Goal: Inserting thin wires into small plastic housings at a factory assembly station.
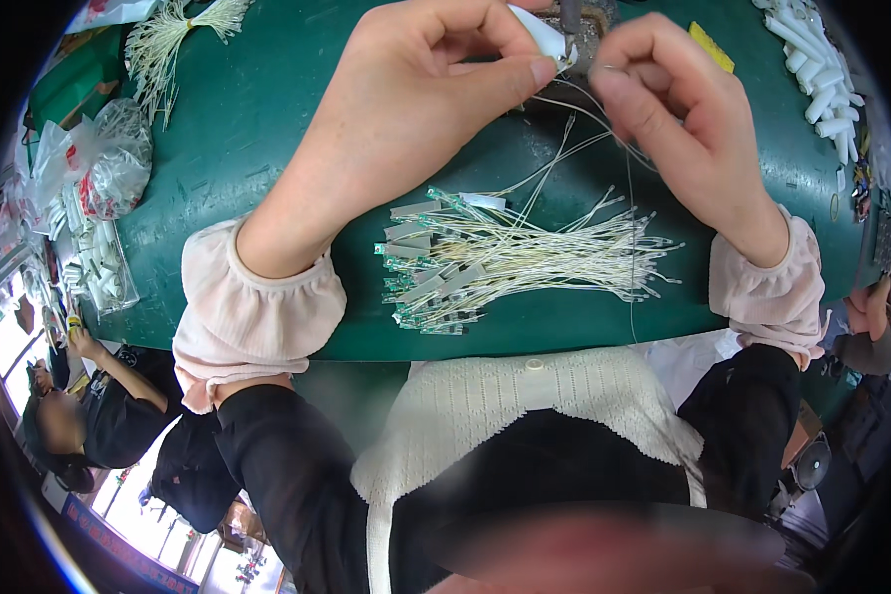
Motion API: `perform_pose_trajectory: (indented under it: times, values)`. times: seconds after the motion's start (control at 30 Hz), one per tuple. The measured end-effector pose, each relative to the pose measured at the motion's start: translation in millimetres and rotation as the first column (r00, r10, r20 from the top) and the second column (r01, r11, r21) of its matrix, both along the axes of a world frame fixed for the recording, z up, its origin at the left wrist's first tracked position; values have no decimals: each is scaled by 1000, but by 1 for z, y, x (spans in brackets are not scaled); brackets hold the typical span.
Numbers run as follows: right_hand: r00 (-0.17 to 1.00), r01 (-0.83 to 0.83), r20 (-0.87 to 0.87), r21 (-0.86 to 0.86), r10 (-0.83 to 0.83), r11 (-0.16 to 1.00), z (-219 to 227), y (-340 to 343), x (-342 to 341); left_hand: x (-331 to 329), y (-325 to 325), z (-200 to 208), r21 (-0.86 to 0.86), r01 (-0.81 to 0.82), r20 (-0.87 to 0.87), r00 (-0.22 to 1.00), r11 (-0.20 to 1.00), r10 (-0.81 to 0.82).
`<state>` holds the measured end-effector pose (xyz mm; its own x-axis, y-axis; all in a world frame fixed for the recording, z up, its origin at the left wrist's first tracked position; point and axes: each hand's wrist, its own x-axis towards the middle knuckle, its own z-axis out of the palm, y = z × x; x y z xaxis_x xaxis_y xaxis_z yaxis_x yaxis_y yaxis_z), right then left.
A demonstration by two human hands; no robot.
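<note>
White piece [537, 30]: one, slanting down rightward, pinched in fingers of left hand [431, 94]. Right hand [691, 124]: just right of it, fingers curled, hold unclear.

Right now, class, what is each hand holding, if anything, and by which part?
The left hand pinches a white piece by its near end. Whether the right hand grips the thin wire beside it cannot be told.

Beyond wire pile [554, 252]: metal post [570, 16] cut off @ top; white pc [538, 30] partly hidden by L hand [421, 94]; R hand [685, 119] hold unclear.
</note>
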<state>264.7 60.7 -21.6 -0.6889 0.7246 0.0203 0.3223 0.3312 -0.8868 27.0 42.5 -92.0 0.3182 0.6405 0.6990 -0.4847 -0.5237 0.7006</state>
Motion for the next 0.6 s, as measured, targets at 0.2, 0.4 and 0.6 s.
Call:
perform_pose_trajectory:
  times: [0.2, 0.4, 0.6]
  values:
    - [995, 95, 49, -144, -88, 985, 20, -4, -11, -1, -2, -1, -26, -24, -7, 1000, 999, 24]
    - [991, 132, 16, 144, -135, 981, 19, -9, -17, 1, -2, 0, -35, -11, 11, 1000, 999, 12]
    - [987, 147, 24, 251, -157, 957, 17, -11, -19, 2, -3, 3, -43, 4, 35, 999, 999, -2]
